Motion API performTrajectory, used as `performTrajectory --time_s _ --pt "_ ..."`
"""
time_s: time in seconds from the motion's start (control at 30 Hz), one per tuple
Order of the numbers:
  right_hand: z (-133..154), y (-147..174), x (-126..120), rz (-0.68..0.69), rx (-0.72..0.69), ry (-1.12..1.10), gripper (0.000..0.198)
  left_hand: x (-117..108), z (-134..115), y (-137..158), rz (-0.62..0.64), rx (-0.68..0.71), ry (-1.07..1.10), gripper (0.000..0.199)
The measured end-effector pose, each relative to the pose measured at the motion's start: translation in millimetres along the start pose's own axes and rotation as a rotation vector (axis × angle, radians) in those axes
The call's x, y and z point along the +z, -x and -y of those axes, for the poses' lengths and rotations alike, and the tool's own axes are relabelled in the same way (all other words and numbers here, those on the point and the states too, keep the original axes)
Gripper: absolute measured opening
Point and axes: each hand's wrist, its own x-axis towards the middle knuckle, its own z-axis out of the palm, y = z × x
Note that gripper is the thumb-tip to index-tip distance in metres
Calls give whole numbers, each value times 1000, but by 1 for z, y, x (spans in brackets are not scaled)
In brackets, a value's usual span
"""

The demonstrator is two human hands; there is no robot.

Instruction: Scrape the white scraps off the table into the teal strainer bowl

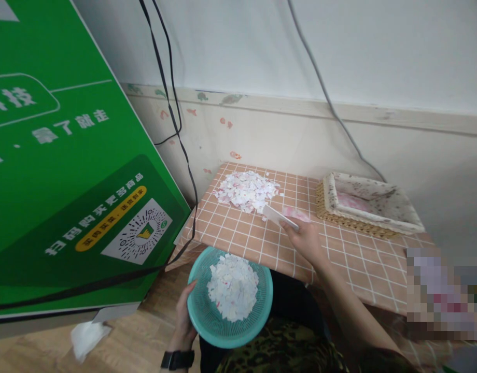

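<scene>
My left hand [185, 313] grips the left rim of a round teal plastic basket [199, 321], which sits just below the table's front edge. Inside lies a heap of small white paper scraps [234, 287], a few marked pink. Over the table, my right hand [303, 235] is closed on a flat white card-like piece [275, 215]. Its far end reaches the near side of a loose pile of white and pinkish paper scraps [246, 190]. Just behind that hand lies a pinkish-white patterned item [296, 213], partly hidden.
The table [238, 228] wears a brown checked cloth. At its right stands a cloth-lined wicker basket [359, 228] with something pink inside. A green machine [67, 155] fills the left. Black cords [176, 124] hang beside it. A white bag [88, 339] lies on the floor.
</scene>
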Motion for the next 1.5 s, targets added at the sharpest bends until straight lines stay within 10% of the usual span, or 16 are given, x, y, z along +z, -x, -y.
performTrajectory --time_s 1.5 --pt "36 14 13 55 -60 -105 28 2 -1 2 10 -9 -6 17"
